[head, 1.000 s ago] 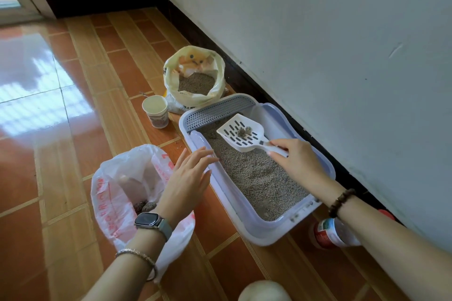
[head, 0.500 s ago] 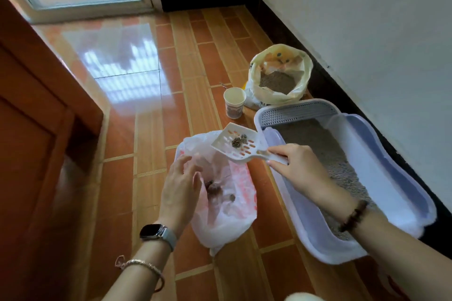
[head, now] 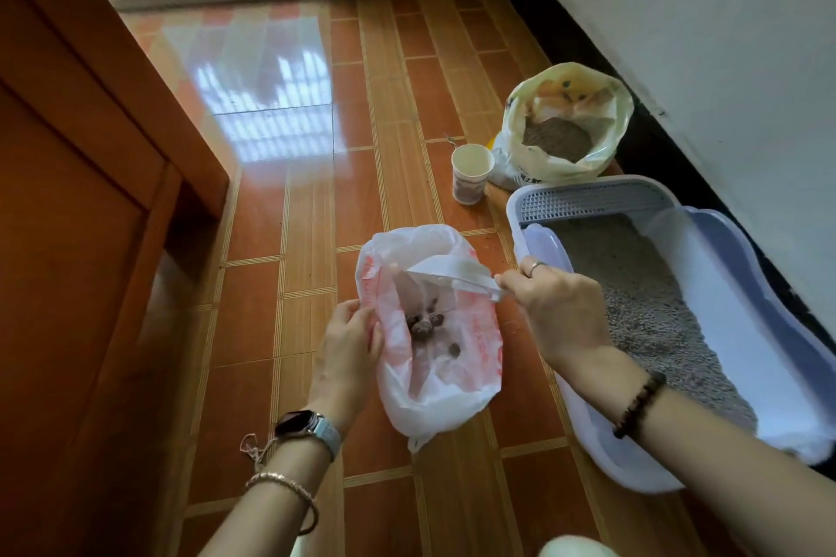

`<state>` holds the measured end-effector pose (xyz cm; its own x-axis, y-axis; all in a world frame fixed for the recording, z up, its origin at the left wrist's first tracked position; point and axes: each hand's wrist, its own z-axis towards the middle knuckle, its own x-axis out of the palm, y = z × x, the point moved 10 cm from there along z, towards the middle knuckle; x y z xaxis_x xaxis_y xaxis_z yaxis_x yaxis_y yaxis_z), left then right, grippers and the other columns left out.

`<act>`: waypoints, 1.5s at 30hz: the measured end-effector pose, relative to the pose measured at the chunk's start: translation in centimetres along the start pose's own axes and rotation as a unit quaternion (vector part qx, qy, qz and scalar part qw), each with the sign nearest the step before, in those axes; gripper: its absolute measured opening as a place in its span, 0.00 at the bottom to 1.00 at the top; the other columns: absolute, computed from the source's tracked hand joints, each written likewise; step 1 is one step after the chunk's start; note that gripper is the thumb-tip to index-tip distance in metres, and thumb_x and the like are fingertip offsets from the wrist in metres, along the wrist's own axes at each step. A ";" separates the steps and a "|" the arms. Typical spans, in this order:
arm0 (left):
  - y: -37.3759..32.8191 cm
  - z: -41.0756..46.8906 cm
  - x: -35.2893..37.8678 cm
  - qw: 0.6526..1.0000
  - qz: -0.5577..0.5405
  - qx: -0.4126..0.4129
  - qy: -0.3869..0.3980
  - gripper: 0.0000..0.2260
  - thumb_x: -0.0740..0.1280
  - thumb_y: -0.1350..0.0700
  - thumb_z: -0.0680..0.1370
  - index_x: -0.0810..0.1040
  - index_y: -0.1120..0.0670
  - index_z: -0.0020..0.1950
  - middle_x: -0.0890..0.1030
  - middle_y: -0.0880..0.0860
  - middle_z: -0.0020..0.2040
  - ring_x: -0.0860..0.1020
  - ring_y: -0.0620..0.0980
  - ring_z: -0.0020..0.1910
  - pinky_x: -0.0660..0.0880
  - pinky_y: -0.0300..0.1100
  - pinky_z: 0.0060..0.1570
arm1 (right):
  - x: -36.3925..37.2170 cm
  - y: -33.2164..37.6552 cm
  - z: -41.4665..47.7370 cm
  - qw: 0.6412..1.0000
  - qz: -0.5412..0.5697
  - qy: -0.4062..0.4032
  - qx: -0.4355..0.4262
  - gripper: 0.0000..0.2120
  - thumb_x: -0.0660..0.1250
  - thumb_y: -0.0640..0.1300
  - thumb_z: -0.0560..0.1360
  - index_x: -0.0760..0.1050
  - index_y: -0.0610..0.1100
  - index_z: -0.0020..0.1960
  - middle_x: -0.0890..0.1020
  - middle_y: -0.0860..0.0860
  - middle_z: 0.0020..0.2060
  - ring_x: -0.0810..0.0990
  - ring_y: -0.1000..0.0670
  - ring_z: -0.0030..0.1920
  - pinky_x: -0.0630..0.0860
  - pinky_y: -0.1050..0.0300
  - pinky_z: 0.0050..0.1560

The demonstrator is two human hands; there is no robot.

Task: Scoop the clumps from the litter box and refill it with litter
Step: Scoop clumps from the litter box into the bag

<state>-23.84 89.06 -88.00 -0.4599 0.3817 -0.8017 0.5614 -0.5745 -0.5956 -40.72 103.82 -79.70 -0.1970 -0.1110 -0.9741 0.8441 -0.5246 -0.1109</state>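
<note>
Right hand (head: 558, 308) grips the white plastic scoop (head: 445, 270), fingers curled, over the crinkly bag (head: 434, 398); left hand (head: 346, 351) pinches its 9 o'clock rim; lumpy clumps (head: 423, 323) inside.

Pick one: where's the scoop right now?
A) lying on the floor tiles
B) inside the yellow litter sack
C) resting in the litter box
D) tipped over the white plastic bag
D: the right hand holds the scoop tilted over the white plastic bag, whose rim the left hand grips.
</note>
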 end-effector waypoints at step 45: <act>-21.0 0.8 10.6 0.901 -0.099 0.398 0.145 0.16 0.58 0.62 0.80 0.78 0.54 0.64 0.75 0.49 0.67 0.65 0.46 0.73 0.62 0.51 0.73 | 7.9 -21.2 -6.6 0.921 0.140 0.154 0.330 0.11 0.58 0.42 0.81 0.76 0.40 0.58 0.72 0.46 0.42 0.71 0.45 0.41 0.66 0.54 0.39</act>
<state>-41.03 104.65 -83.93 -0.2333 0.6400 -0.7321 -0.2349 -0.7677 -0.5963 -56.89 119.60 -86.38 0.2190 -0.1274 -0.9674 0.3339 -0.9218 0.1970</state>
